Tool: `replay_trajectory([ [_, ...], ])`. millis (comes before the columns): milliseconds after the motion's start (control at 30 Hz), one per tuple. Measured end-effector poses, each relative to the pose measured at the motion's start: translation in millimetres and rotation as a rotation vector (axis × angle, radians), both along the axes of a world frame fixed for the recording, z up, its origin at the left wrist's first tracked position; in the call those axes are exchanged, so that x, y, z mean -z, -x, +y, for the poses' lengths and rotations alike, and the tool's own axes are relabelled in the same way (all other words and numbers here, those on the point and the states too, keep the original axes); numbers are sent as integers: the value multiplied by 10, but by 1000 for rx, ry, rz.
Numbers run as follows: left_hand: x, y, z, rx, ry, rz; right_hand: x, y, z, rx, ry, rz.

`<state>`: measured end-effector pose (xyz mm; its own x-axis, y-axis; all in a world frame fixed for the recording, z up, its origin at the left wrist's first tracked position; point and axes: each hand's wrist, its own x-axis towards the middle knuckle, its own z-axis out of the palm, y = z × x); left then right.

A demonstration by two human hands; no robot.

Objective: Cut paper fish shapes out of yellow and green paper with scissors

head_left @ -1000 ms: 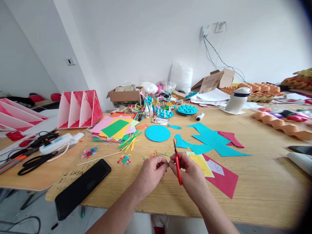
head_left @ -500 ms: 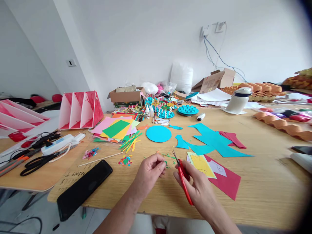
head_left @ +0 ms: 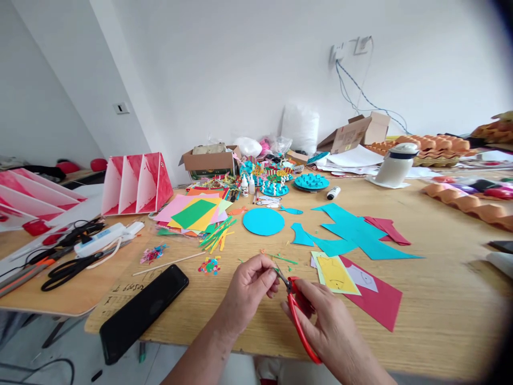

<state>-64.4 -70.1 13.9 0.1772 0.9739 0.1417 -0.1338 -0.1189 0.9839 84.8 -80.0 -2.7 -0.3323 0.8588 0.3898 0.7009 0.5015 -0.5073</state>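
My left hand (head_left: 253, 286) is closed in a pinch over the middle front of the table, on a tiny green paper piece (head_left: 276, 270) mostly covered by the fingertips. In my right hand (head_left: 324, 315) are red-handled scissors (head_left: 298, 326), their blade tips touching or very close to that piece. Green and orange paper scraps (head_left: 286, 259) lie just beyond the hands. A blue paper circle (head_left: 263, 221) rests farther back. To the right, yellow paper with a drawn shape (head_left: 333, 274) lies on a red sheet (head_left: 380, 305).
A black phone (head_left: 144, 313) lies at the front left, near a thin stick (head_left: 170, 263) and a pile of paper dots (head_left: 209, 266). Coloured sheets (head_left: 196, 214) and green and yellow strips (head_left: 218, 235) sit behind. Blue offcuts (head_left: 356, 235) spread right; a white jar (head_left: 395, 166) stands beyond.
The scissors have swung from pointing upward down to the left, bringing their tips to my left fingertips. My right hand drew away, then came back toward the left hand, which stays pinched.
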Motion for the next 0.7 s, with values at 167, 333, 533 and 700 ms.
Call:
replay_trajectory([
  [167, 4, 5, -3, 16, -16, 21, 14, -1, -4, 2, 22, -2],
  [333, 1, 19, 10, 44, -32, 49, 42, -15, -3, 2, 35, -7],
  [533, -5, 24, 17, 37, -20, 71, 45, -24, 4, 15, -24, -16],
  [700, 12, 46, 28, 47, -18, 94, 63, -41, 10, 13, -52, -28],
])
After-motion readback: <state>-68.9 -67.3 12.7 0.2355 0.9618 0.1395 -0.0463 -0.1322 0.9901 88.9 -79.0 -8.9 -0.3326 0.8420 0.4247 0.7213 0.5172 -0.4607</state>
